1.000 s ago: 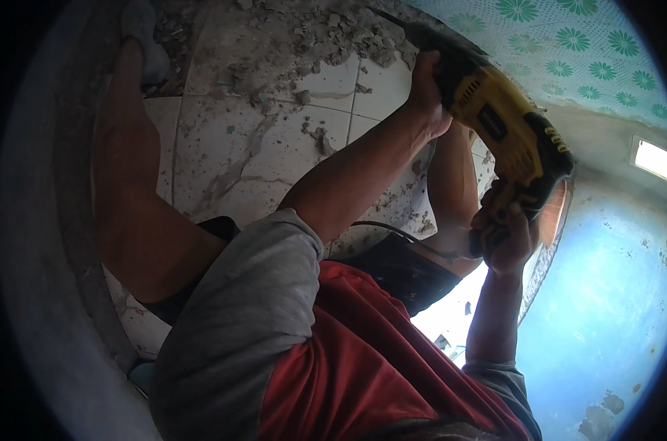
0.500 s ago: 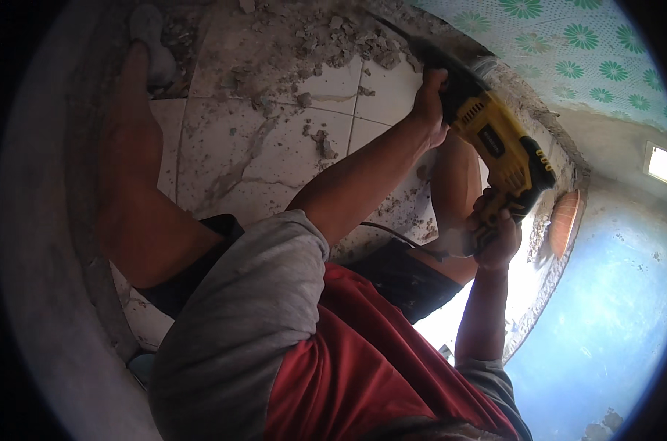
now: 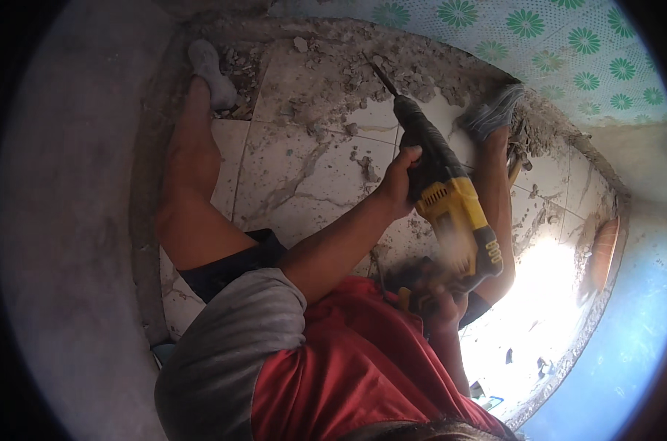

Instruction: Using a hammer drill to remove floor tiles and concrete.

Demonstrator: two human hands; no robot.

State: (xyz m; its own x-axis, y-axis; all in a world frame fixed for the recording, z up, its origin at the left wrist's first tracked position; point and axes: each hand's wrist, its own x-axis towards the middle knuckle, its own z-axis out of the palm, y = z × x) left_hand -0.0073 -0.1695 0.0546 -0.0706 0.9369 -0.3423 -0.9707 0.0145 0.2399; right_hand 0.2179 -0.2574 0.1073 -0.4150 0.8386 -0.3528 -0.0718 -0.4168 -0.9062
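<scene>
A yellow and black rotary hammer drill [image 3: 462, 206] runs slantwise in front of me. My left hand [image 3: 402, 184] is closed at its dark front part, behind the chuck; the exact grip is partly hidden. Round the rear handle my right hand [image 3: 443, 307] is wrapped, somewhat blurred. From the chuck a long, thin chisel bit [image 3: 382, 76] points up and left over broken rubble [image 3: 414, 82] by the wall's foot. Whether its tip touches the rubble I cannot tell.
Cracked white floor tiles [image 3: 282, 165] carry scattered grit and chips. My feet in grey socks [image 3: 214, 77] are spread on either side of the drill. Green-flowered wall covering [image 3: 524, 23] meets a rough, chipped edge. A reddish-brown curved piece [image 3: 605, 250] leans at the right wall, near bright sunlight.
The drill and both hands have moved left and closer to my body, and the drill stands steeper. The view has shifted, so my right foot now shows.
</scene>
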